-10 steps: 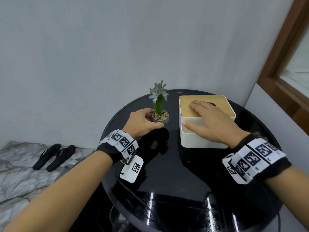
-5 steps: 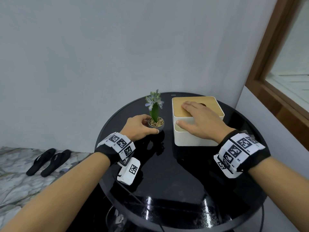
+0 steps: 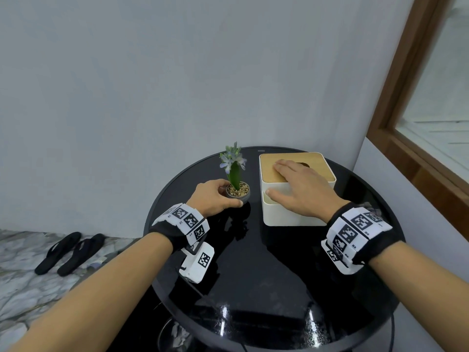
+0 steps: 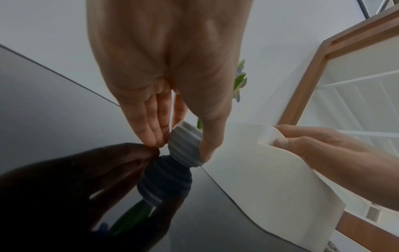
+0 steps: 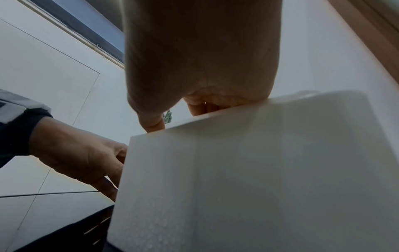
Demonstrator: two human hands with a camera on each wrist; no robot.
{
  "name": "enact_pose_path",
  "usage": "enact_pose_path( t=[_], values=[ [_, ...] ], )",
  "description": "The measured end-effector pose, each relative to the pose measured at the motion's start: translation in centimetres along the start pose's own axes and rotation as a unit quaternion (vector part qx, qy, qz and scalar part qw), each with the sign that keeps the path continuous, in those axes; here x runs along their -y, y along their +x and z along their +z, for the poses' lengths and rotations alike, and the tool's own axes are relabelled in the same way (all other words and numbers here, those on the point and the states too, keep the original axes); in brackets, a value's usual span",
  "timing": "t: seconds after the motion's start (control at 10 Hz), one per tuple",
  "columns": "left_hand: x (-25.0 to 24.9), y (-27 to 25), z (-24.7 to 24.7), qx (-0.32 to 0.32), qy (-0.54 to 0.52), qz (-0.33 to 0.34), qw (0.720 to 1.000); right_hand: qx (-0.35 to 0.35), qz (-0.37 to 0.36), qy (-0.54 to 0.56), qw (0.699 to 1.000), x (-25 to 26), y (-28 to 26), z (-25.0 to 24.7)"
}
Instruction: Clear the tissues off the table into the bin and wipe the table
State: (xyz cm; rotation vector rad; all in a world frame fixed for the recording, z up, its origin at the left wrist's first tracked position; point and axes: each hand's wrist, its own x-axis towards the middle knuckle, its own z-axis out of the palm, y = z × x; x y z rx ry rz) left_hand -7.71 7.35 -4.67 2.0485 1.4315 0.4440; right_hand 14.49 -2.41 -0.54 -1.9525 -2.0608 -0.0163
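On the round black glossy table [image 3: 253,275] stand a small grey pot [image 3: 238,197] [image 4: 185,148] with a flowering plant and a white tissue box [image 3: 291,214] [image 4: 270,179] [image 5: 259,170] with a wooden lid. My left hand [image 3: 232,193] [image 4: 181,146] pinches the pot between thumb and fingers. My right hand [image 3: 274,179] [image 5: 179,119] lies flat on the lid, its thumb against the box's front wall. No loose tissue shows on the tabletop. Below the table's near-left edge a bin's rim [image 3: 162,326] shows, with crumpled white tissue [image 3: 179,335] inside.
A grey wall stands close behind the table. A white ledge [image 3: 418,212] and a wood-framed window [image 3: 406,123] close off the right side. Black slippers [image 3: 68,252] lie on the marble floor at the left. A white tagged block [image 3: 198,262] hangs under my left wrist.
Both hands keep their places on the pot and the box. Only the head view has shifted, so more of the table's near edge shows.
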Motion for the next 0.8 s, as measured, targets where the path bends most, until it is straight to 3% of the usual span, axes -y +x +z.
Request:
enact_pose_path(
  t=[0.5, 0.8],
  values=[
    [-0.4, 0.0, 0.3, 0.018, 0.034, -0.036, 0.999, 0.005, -0.019, -0.024, 1.0, -0.1, 0.1, -0.3],
    [0.2, -2.6, -0.8, 0.02, 0.048, -0.046, 0.998, -0.026, 0.01, 0.09, 0.996, -0.7, -1.5, -1.7]
  ],
)
